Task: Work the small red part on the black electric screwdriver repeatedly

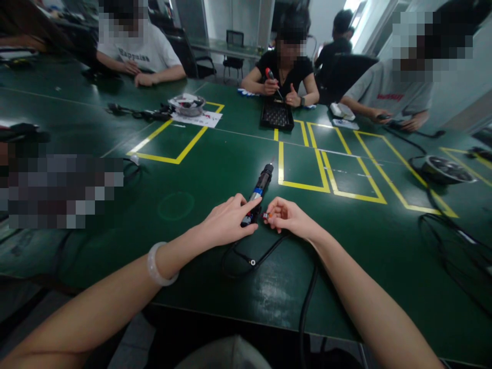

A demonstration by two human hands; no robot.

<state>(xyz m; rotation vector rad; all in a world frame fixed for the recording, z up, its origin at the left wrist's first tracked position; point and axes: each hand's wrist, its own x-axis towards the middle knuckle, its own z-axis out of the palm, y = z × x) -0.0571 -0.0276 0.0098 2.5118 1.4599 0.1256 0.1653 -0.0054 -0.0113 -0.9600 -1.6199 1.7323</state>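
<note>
Our bare forearms (111,292) reach forward, our left hand (226,220) palm-down, our right hand (288,218) curled. Between them on the green table (215,174) lies a slim black tool (263,179) banded blue and silver. Our left rests across it, thumb and forefinger apart; our right pinches a small reddish part (265,216).
</note>
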